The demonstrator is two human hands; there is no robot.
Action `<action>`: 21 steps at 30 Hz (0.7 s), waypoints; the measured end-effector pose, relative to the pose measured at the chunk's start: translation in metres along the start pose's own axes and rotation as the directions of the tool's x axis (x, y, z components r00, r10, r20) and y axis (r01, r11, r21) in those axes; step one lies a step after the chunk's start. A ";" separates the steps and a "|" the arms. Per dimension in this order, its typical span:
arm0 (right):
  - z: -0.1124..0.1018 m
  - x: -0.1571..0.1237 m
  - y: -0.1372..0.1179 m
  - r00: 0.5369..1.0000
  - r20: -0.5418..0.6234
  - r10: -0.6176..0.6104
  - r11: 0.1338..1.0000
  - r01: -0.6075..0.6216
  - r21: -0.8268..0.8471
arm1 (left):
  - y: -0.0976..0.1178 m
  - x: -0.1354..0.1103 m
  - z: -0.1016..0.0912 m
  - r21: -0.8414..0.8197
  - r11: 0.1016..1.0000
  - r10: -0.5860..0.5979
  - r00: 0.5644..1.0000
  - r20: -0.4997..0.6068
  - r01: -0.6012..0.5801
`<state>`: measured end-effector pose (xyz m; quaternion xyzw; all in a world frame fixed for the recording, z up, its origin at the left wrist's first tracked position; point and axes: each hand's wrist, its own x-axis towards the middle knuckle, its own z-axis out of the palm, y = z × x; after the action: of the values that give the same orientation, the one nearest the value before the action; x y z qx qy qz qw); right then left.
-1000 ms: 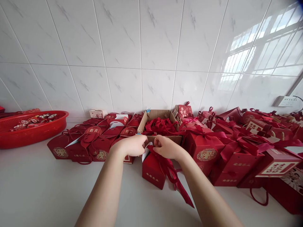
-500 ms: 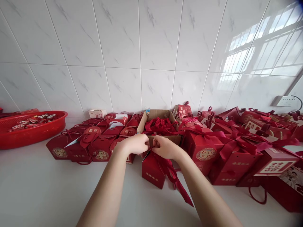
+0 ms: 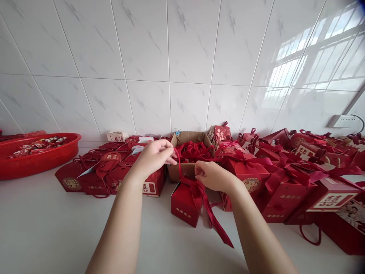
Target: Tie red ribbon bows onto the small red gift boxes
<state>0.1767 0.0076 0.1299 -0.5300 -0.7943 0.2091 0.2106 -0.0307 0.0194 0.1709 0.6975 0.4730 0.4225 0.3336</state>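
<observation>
A small red gift box point(image 3: 186, 207) with gold characters stands on the counter in front of me, a red ribbon point(image 3: 218, 227) tied at its top. One tail of the ribbon trails down to the right onto the counter. My left hand point(image 3: 155, 158), raised up and left of the box, pinches a narrow strand of the ribbon, stretched from the box top. Just above the knot, my right hand point(image 3: 212, 176) has its fingers curled closed; what they grip is hidden. Behind the box is an open cardboard box point(image 3: 182, 173) filled with red ribbons point(image 3: 194, 151).
Red gift boxes point(image 3: 95, 182) with cord handles sit in a group to the left. Many ribboned boxes point(image 3: 288, 198) crowd the right. At far left stands a red plastic basket point(image 3: 34, 165) of wrapped sweets point(image 3: 40, 146). A tiled wall point(image 3: 188, 102) closes the back.
My left hand has moved up and left from the box top, drawing a ribbon strand out. My right hand has shifted slightly right. The box stays in place.
</observation>
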 end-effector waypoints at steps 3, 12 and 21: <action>-0.006 -0.008 0.002 0.996 0.058 0.061 0.994 -0.056 -0.098 | 0.009 -0.003 -0.001 -0.280 0.953 0.077 0.985 -0.154 -0.118; -0.002 -0.003 0.000 0.956 0.223 0.190 0.961 -0.135 -0.242 | 0.021 -0.011 -0.012 -0.609 0.734 0.118 0.940 -0.321 -0.300; 0.010 0.014 0.013 0.956 0.287 0.058 0.987 -0.013 -0.158 | 0.034 -0.023 -0.017 -0.697 0.625 0.127 0.927 -0.353 -0.351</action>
<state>0.1758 0.0235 0.1159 -0.5224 -0.8208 0.2264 0.0459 -0.0377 -0.0117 0.2010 0.4900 0.1992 0.7109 0.4634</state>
